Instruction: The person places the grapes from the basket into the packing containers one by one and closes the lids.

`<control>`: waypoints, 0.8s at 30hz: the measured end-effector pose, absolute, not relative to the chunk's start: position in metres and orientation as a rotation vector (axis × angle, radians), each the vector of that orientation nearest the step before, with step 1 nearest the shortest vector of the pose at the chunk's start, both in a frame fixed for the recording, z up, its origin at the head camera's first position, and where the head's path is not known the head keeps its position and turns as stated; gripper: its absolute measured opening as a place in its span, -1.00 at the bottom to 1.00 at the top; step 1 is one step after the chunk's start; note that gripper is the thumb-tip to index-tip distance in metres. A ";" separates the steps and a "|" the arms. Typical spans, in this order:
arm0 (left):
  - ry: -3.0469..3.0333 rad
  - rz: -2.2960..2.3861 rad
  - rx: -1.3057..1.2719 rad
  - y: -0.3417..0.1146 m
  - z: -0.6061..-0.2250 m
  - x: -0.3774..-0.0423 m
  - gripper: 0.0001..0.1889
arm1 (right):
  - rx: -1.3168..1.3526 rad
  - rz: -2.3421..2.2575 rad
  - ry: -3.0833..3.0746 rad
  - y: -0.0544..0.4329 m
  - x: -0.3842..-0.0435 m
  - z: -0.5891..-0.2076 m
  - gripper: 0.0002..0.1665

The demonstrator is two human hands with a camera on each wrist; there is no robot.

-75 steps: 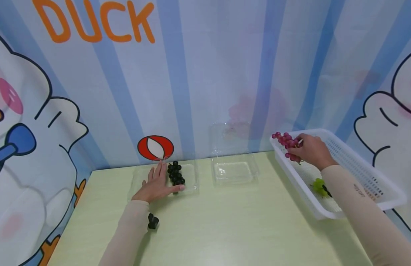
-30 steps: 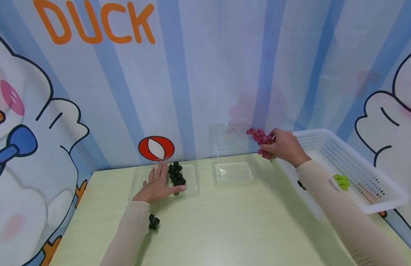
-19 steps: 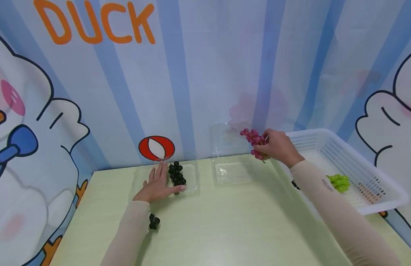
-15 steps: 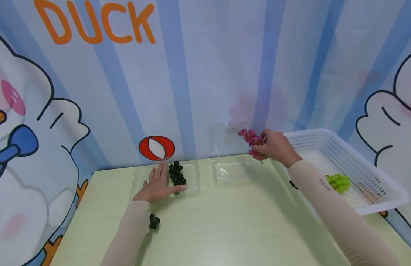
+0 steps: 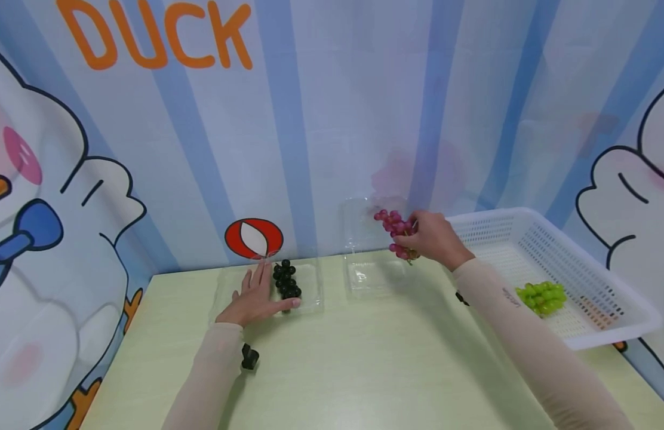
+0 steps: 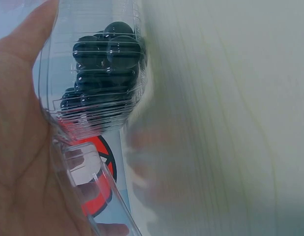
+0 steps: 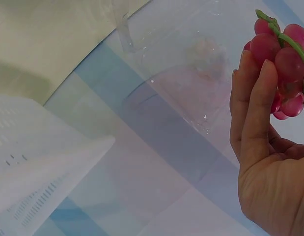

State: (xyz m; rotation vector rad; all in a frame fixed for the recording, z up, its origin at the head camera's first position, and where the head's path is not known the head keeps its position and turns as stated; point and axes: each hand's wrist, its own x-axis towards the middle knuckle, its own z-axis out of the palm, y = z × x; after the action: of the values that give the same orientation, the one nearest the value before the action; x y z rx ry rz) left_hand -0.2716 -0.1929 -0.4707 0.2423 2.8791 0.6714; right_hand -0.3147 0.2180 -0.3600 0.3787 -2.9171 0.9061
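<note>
My left hand (image 5: 254, 301) rests with extended fingers along the left side of a clear plastic box (image 5: 311, 286). Inside that box lies a bunch of black grapes (image 5: 286, 280), seen through the wall as dark round grapes (image 6: 107, 73) in the left wrist view. With my right hand (image 5: 438, 239) I pinch a bunch of pink grapes (image 5: 391, 223) by its stem end, above the table. The right wrist view shows the pink grapes (image 7: 264, 46) and their green stem at my fingertips. Behind and below the bunch stands a second clear box (image 5: 372, 278), its lid raised against the backdrop.
A white perforated basket (image 5: 590, 263) stands at the right of the table (image 5: 353, 358), holding a bunch of green grapes (image 5: 543, 297). A printed cloth backdrop (image 5: 332, 131) rises along the table's rear edge. A small black device (image 5: 249, 357) sits at my left wrist.
My right hand has carried the pink grapes leftward from above the basket to near the second clear box. The green grapes have come into fuller view. My left hand has stayed put.
</note>
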 end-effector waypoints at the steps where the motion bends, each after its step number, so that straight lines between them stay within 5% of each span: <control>1: 2.880 0.671 0.243 -0.193 -0.470 -0.272 0.38 | 0.379 0.917 -2.916 0.216 -0.315 -0.360 -0.47; 24: 2.887 0.670 0.230 -0.194 -0.474 -0.275 0.40 | 0.451 0.934 -2.905 0.186 -0.315 -0.363 -0.54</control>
State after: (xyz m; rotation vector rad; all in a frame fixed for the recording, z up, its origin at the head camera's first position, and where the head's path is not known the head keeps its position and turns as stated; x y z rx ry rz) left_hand -0.2752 -0.1936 -0.4737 0.2299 2.8866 0.6697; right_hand -0.3153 0.1861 -0.3633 0.4515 -2.9048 0.9342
